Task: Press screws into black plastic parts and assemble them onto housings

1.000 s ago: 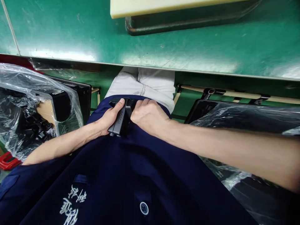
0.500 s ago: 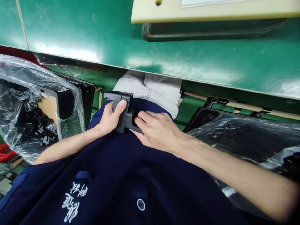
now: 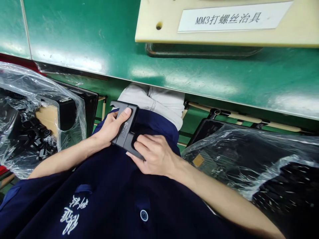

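A black plastic case marked with partly covered "BOSC" lettering (image 3: 123,135) is held low in front of my blue shirt, above my lap. My left hand (image 3: 112,127) is closed round its upper left part, thumb lying on the face. On the lower right, my right hand (image 3: 156,152) grips a black projecting piece (image 3: 134,149) of the case, its fingers curled over the edge and the thumb beneath. Whether that piece is separate from the case, I cannot tell.
The green table (image 3: 99,43) runs across the top, bearing a cream fixture board (image 3: 224,36) with a printed label. Plastic-lined bins of black parts stand at left (image 3: 37,132) and right (image 3: 294,189).
The black case has turned so its lettered face shows, and its right-hand piece now sits lower, along with my right hand. More of the cream board is in view.
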`<state>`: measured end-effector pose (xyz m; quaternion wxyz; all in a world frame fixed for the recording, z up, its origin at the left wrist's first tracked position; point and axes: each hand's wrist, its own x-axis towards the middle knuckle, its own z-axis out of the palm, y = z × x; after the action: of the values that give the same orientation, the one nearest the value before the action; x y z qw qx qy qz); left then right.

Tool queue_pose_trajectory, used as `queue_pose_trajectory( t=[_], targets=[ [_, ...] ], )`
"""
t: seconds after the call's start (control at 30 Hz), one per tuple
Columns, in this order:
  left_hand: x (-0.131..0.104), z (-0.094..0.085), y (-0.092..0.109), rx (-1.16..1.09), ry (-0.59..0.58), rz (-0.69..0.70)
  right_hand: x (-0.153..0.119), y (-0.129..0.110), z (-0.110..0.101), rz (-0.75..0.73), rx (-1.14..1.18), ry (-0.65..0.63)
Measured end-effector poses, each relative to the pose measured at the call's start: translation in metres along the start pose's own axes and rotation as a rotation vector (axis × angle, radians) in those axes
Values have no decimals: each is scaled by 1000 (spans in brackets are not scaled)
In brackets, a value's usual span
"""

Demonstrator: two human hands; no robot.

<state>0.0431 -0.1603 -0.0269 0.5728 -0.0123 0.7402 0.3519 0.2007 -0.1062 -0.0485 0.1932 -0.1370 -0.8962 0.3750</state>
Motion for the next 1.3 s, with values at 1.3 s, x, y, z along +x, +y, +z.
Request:
queue_pose_trajectory(
  t=[1.3],
  targets=[
    [8,-6,-48,709,-91,815,-17,-8,-80,626,702,274]
  ],
)
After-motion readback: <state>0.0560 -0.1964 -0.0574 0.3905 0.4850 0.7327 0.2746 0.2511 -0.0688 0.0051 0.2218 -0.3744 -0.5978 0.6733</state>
